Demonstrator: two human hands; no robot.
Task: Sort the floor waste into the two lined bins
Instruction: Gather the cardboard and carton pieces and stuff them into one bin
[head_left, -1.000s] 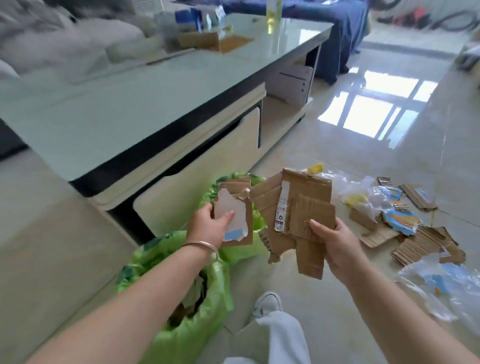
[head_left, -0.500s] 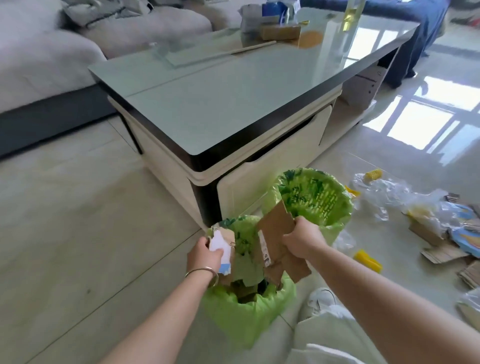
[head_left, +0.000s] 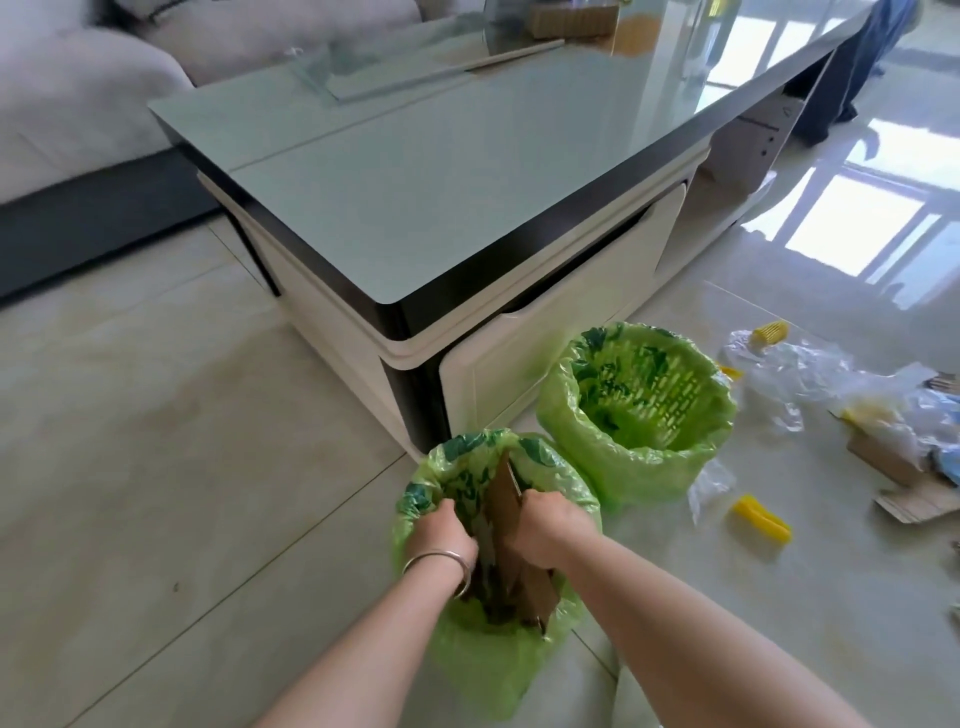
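Observation:
Two bins lined with green bags stand on the tiled floor by the coffee table's corner. Both my hands reach into the near bin (head_left: 415, 499). My right hand (head_left: 550, 525) grips a folded brown cardboard sheet (head_left: 505, 493) that stands on edge in the bin, its top above the rim. My left hand (head_left: 440, 530), with a bangle at the wrist, is curled downward just left of it and holds a small cardboard piece (head_left: 480, 535), mostly hidden. The far bin (head_left: 571, 410) shows only its liner inside.
The glass-topped coffee table (head_left: 415, 208) rises right behind the bins, with a grey sofa (head_left: 62, 104) at far left. On the floor to the right lie clear plastic wrap (head_left: 800, 374), yellow pieces (head_left: 761, 517) and cardboard scraps (head_left: 883, 457).
Both hands have carried the cardboard from the floor pile over to the near bin and lowered it inside. My view has swung left and down.

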